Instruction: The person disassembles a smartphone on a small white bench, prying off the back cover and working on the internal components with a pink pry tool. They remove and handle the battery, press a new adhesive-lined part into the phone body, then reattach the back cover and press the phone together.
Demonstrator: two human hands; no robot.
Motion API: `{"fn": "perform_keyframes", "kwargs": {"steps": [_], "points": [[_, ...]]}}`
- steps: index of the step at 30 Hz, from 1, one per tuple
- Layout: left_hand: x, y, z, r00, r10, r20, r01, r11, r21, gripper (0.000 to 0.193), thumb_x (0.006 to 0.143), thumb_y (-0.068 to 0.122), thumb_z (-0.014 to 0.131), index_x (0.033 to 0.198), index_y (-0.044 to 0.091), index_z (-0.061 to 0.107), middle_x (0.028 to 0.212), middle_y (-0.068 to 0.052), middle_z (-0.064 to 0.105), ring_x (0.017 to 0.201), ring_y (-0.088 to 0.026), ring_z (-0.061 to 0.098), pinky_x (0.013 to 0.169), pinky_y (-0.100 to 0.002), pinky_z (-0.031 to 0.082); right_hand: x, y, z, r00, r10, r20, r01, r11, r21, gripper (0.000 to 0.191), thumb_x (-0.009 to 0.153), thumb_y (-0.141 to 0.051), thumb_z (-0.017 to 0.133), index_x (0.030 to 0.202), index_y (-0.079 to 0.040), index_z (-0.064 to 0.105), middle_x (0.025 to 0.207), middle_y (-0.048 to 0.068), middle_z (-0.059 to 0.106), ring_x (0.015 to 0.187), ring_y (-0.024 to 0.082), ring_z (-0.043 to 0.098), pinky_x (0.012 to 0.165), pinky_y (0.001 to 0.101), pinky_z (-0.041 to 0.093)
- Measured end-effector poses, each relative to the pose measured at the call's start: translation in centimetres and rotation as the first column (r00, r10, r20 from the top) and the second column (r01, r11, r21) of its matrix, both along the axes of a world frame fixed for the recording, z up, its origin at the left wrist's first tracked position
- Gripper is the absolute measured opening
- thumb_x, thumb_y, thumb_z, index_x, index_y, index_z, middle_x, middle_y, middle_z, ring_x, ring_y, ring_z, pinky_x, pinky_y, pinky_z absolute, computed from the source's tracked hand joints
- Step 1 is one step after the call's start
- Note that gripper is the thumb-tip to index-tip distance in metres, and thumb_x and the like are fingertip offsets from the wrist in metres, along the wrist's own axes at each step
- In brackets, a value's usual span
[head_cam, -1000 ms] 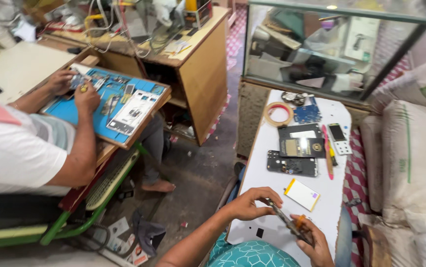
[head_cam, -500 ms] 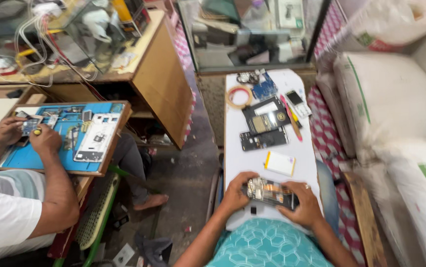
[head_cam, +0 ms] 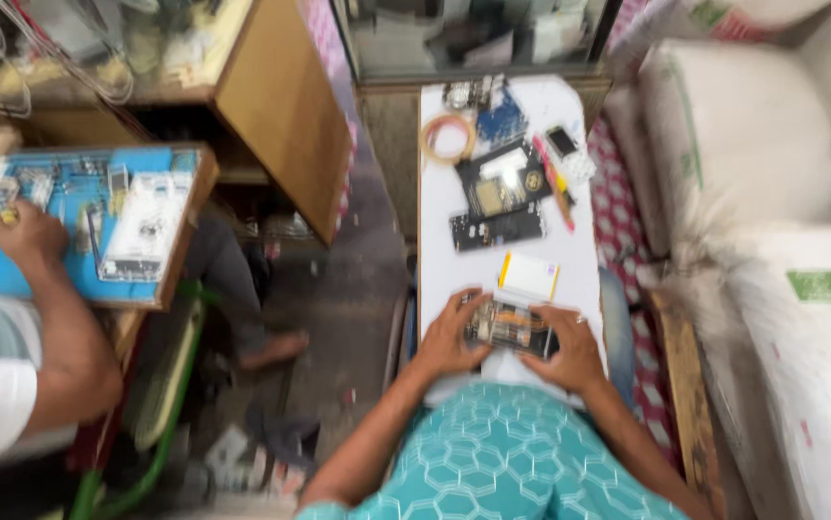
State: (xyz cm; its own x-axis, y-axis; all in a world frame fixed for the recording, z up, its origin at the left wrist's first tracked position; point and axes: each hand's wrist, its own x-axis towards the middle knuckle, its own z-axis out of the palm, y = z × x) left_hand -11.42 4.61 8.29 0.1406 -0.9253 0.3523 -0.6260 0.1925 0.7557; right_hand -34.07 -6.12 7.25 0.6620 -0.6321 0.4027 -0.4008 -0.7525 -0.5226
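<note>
An opened phone body [head_cam: 510, 327] with exposed circuitry lies on the near end of a narrow white table [head_cam: 442, 202]. My left hand [head_cam: 451, 335] grips its left end and my right hand [head_cam: 569, 349] grips its right end. Just beyond it lies a small white card with a yellow edge [head_cam: 529, 276]. Farther along the table are a dark phone panel [head_cam: 496, 229], another opened dark phone [head_cam: 502, 181], a tape ring [head_cam: 447, 137] and a red pen [head_cam: 550, 180]. The view is blurred by motion.
At the left another person's hand [head_cam: 28, 234] works over a blue mat [head_cam: 78, 221] with phone parts on a wooden bench. A wooden counter [head_cam: 285, 106] stands behind. Large white sacks [head_cam: 772, 193] crowd the right side. A glass cabinet [head_cam: 473, 34] closes the table's far end.
The view has swung to centre on the white table. My hands have stayed on the opened phone at the table's near end. The other person's hand remains over the blue mat.
</note>
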Motion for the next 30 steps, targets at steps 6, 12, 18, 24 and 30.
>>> {"fn": "perform_keyframes", "kwargs": {"steps": [6,12,18,24,30], "points": [[0.1,0.6,-0.1,1.000,0.006,-0.028,-0.005,0.999,0.043,0.084,0.070,0.027,0.088,0.147,0.022,0.054,0.151,-0.014,0.049,0.125,-0.036,0.064,0.103,-0.043,0.056,0.5,0.6,0.9,0.997,0.009,0.077,-0.010,1.000,0.011,0.078,0.060,-0.029,0.091,0.128,-0.007,0.062,0.123,0.015,0.067,0.109,0.035,0.063,0.097,0.0443,0.049],[-0.1,0.3,0.1,1.000,0.003,-0.011,-0.002,0.995,0.099,0.087,0.068,0.028,0.090,0.147,0.023,0.053,0.152,-0.013,0.047,0.124,-0.037,0.063,0.102,-0.044,0.055,0.7,0.9,2.1,1.000,-0.001,0.019,0.001,1.000,0.010,0.075,0.059,-0.027,0.091,0.126,-0.007,0.063,0.120,0.014,0.068,0.108,0.035,0.063,0.095,0.0443,0.050],[0.2,0.7,0.1,1.000,0.019,0.009,-0.019,0.998,0.062,0.087,0.070,0.029,0.090,0.148,0.023,0.052,0.152,-0.013,0.047,0.126,-0.038,0.061,0.105,-0.046,0.054,1.1,1.0,1.5,0.998,-0.005,0.055,0.006,1.000,-0.022,0.076,0.059,-0.030,0.092,0.126,-0.008,0.063,0.121,0.014,0.067,0.107,0.035,0.063,0.095,0.0446,0.049],[0.0,0.4,0.4,0.999,0.011,0.031,-0.014,0.994,0.108,0.087,0.070,0.029,0.090,0.147,0.021,0.051,0.151,-0.014,0.046,0.126,-0.039,0.060,0.103,-0.047,0.053,0.8,0.7,1.3,0.997,0.010,0.077,-0.008,1.000,-0.020,0.074,0.061,-0.029,0.091,0.125,-0.007,0.062,0.122,0.013,0.068,0.111,0.035,0.062,0.098,0.0450,0.047],[-0.2,0.5,0.6,1.000,0.021,0.023,-0.022,0.997,0.075,0.087,0.070,0.028,0.090,0.147,0.021,0.052,0.150,-0.014,0.047,0.125,-0.039,0.060,0.103,-0.046,0.053,1.0,0.8,1.9,0.999,-0.006,0.036,0.006,1.000,0.012,0.075,0.060,-0.028,0.091,0.126,-0.008,0.063,0.122,0.012,0.068,0.109,0.033,0.062,0.095,0.0429,0.048]]}}
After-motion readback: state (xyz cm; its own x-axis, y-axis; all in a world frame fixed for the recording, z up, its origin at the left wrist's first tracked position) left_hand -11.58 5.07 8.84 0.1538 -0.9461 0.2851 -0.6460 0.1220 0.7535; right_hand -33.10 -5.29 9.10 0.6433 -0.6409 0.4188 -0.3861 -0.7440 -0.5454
